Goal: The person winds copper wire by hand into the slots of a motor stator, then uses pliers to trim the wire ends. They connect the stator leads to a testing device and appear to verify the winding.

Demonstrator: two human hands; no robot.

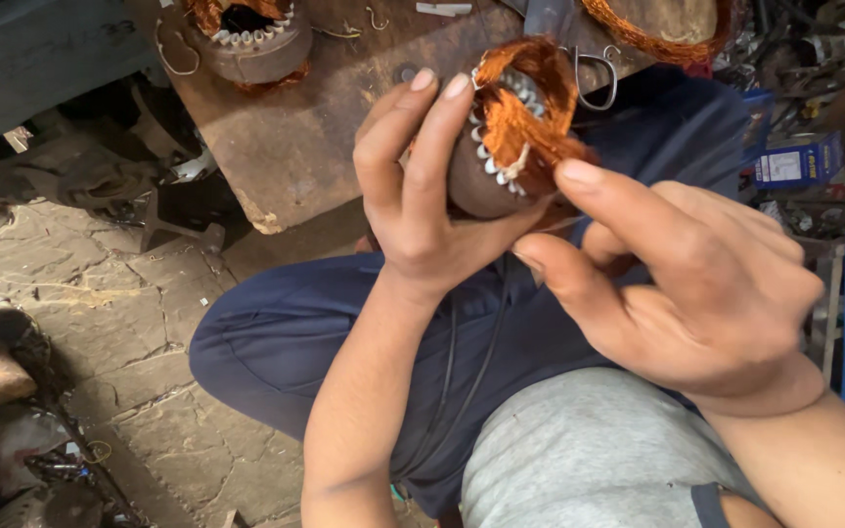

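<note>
My left hand (422, 186) grips a small motor stator (511, 127), a dark round core with white slot liners and bunched copper winding on top. Its fingers wrap the left side of the core and the thumb reaches under it. My right hand (696, 284) is at the stator's right side, with the index finger resting on the copper winding and the thumb below it. The stator is held above my lap, over dark blue trousers (286, 332).
A worn wooden board (295, 127) lies ahead with a second stator (251, 39) at its far left, a scissors handle (594, 78) and a loose copper coil (657, 34). A small blue box (799, 161) sits right. Stone floor (80, 284) and metal clutter lie left.
</note>
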